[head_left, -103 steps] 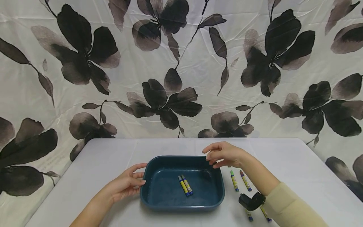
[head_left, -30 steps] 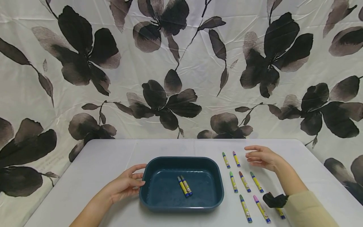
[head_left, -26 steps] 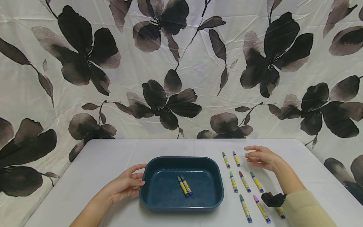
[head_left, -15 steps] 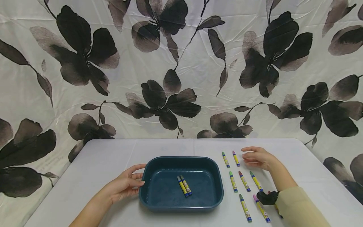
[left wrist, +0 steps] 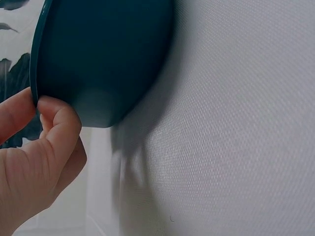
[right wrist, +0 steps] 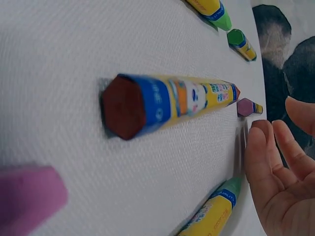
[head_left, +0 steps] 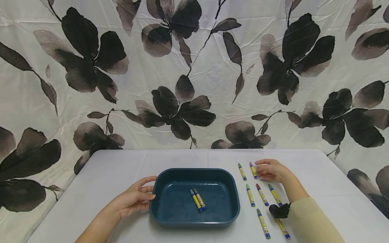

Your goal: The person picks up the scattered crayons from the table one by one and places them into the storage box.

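Observation:
My left hand (head_left: 133, 197) pinches the left rim of a dark teal rectangular tub (head_left: 194, 219); in the left wrist view the thumb and a finger meet at the tub's edge (left wrist: 42, 49). Two yellow-and-blue crayons (head_left: 198, 199) lie side by side inside. My right hand (head_left: 271, 170) is just right of a pink crayon (head_left: 253, 170) in the back row, fingers loosely bent and holding nothing. The right wrist view shows that pink crayon's end (right wrist: 246, 107) close to the fingertips, apart or touching I cannot tell. A brown crayon (right wrist: 187, 98) lies nearer that camera.
Right of the tub, crayons lie in rows: green (head_left: 242, 171) at the back, light green (head_left: 250, 195), brown (head_left: 262, 194) and another green (head_left: 275, 194) mid-table, dark green (head_left: 263, 223) and pink (head_left: 283, 229) in front. The black wrist camera (head_left: 279, 211) hides part of these.
My right hand was over the tub's right rim, then went right past the crayons; over the last second it has moved left to the back pink crayon. The left hand stays put.

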A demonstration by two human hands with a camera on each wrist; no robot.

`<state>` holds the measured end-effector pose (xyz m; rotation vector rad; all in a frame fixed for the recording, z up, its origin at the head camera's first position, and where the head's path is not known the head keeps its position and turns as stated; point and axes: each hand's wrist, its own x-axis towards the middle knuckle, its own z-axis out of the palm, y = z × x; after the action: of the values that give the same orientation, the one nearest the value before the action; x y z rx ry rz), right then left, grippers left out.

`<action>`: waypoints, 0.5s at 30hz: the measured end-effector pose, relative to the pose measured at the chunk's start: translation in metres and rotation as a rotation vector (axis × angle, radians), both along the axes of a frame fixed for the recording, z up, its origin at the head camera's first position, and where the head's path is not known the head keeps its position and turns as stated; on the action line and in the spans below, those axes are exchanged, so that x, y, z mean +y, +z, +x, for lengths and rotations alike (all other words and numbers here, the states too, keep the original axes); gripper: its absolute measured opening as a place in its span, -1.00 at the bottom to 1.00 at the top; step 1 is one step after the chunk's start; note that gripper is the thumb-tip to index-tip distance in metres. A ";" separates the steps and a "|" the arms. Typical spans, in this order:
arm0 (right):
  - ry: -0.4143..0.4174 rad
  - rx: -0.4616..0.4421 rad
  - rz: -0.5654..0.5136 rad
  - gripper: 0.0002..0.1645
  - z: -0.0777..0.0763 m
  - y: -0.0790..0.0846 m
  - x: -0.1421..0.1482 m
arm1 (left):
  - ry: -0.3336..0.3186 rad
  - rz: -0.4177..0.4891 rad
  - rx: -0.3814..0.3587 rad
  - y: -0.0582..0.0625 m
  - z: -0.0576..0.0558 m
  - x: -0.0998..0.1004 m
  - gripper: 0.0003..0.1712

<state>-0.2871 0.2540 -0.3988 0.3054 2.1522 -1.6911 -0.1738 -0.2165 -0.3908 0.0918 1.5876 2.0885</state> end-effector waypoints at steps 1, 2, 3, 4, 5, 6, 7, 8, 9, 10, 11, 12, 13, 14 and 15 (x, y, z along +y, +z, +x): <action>0.001 0.000 0.008 -0.40 0.000 0.000 -0.001 | 0.001 -0.001 0.000 0.000 0.000 0.000 -0.17; 0.002 -0.001 0.018 -0.40 0.000 -0.001 -0.001 | 0.000 -0.002 0.001 0.000 0.000 0.000 -0.17; 0.001 -0.003 0.027 -0.41 -0.001 -0.001 -0.002 | -0.001 -0.004 0.003 0.000 0.000 0.000 -0.17; -0.001 -0.005 0.035 -0.42 -0.001 -0.002 -0.003 | -0.002 -0.005 0.003 0.000 0.000 0.000 -0.16; -0.004 -0.007 0.045 -0.43 -0.001 -0.002 -0.004 | -0.003 -0.005 0.001 0.000 0.000 0.000 -0.17; -0.009 -0.009 0.058 -0.44 -0.002 -0.002 -0.005 | -0.004 -0.004 0.002 0.001 0.001 0.000 -0.16; -0.013 -0.011 0.072 -0.45 -0.002 -0.002 -0.006 | -0.005 -0.003 0.002 0.001 0.001 0.000 -0.16; -0.012 -0.012 0.088 -0.45 -0.003 -0.002 -0.007 | -0.005 -0.003 0.003 0.001 0.001 0.000 -0.16; -0.013 -0.012 0.105 -0.46 -0.003 -0.001 -0.008 | -0.004 -0.003 0.001 0.001 0.001 0.000 -0.15; -0.017 -0.013 0.126 -0.47 -0.004 -0.001 -0.009 | -0.003 -0.004 0.001 0.001 0.000 0.000 -0.15; -0.018 -0.013 0.148 -0.47 -0.004 -0.001 -0.010 | -0.002 -0.006 0.001 0.001 0.000 0.000 -0.15; -0.019 -0.010 0.172 -0.48 -0.005 -0.001 -0.012 | -0.002 -0.009 0.000 0.001 0.000 0.000 -0.15; -0.018 -0.006 0.197 -0.48 -0.005 0.000 -0.013 | 0.000 -0.010 -0.003 0.001 0.000 0.000 -0.15; -0.018 -0.001 0.222 -0.49 -0.005 0.000 -0.015 | 0.002 -0.012 -0.005 0.001 0.000 0.000 -0.14; -0.025 0.002 0.242 -0.50 -0.006 0.000 -0.016 | 0.003 -0.013 -0.007 0.001 0.000 0.000 -0.14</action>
<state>-0.2926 0.2375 -0.3992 0.3983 2.3663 -1.4430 -0.1739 -0.2162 -0.3900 0.0772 1.5977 2.0783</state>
